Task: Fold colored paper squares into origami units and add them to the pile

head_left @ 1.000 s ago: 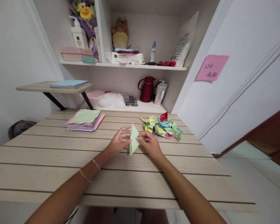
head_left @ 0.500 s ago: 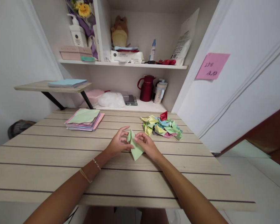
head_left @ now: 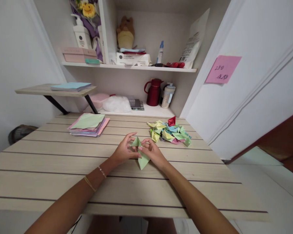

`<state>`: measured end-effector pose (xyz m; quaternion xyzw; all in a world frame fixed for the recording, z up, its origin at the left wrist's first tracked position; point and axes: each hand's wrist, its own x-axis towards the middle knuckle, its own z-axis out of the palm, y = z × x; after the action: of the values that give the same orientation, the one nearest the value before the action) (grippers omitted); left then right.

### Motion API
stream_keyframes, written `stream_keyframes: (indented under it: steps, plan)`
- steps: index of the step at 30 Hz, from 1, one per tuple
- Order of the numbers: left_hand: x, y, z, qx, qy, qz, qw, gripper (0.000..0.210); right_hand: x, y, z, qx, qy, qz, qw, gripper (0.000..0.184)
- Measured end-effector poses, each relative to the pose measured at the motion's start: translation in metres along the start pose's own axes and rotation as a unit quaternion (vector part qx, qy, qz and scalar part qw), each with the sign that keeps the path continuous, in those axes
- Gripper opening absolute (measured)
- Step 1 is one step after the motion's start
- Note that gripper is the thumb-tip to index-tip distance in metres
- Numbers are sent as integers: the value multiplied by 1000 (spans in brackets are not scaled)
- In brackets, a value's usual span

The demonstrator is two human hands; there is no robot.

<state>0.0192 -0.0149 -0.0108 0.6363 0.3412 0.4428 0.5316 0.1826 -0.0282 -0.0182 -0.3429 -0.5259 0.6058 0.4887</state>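
Wooden table (head_left: 63, 169): pale slatted top with dark grooves, running from the near edge to the alcove; both forearms lie across it, which steadies the hands.

Left hand (head_left: 123, 151): thin bracelets at the wrist. Fingers curled, thumb and fingertips pinched on the left side of the green paper, bracing it.

Right hand (head_left: 152, 152): likewise part closed, fingertips gripping the paper's upper right edge, meeting the left hand over it.

Green paper (head_left: 142, 155): light green, already folded, held between the two hands just above the table's middle. One point hangs down toward the tabletop, a smaller flap stands up between the fingertips; whether the lower tip touches the wood cannot be told.

Folded paper pieces (head_left: 169, 132): a loose heap in yellow, blue, green, pink and one red, just beyond the right hand, within easy reach.

Paper stack (head_left: 89, 125): flat coloured sheets, green on top, beyond the left hand on the opposite side.

Alcove counter: red jug (head_left: 154, 92), lidded cup (head_left: 168, 96).

Side shelf (head_left: 51, 90): blue sheets.

Upper shelf (head_left: 129, 67): pump bottle, boxes, plush toy.

Pink note (head_left: 222, 69): stuck to the right wall.
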Motion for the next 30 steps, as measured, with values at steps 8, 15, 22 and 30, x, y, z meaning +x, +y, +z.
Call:
stream_keyframes:
  steps: [8, 15, 22, 30]
  plan:
    - [3, -3, 1, -39, 10, -2, 999, 70, 1, -1, -6, -21, 29, -18, 999, 31]
    - [2, -3, 4, 96, 23, 28, 995, 32, 1, -1, -4, -28, 20, -30, 999, 32]
    - [0, -3, 10, 257, 99, 81, 958, 11, 5, 10, 4, -18, 5, -65, 998, 45]
    - [-2, 7, 12, 230, 120, 86, 962, 38, 7, 17, 19, -56, 65, -101, 991, 59]
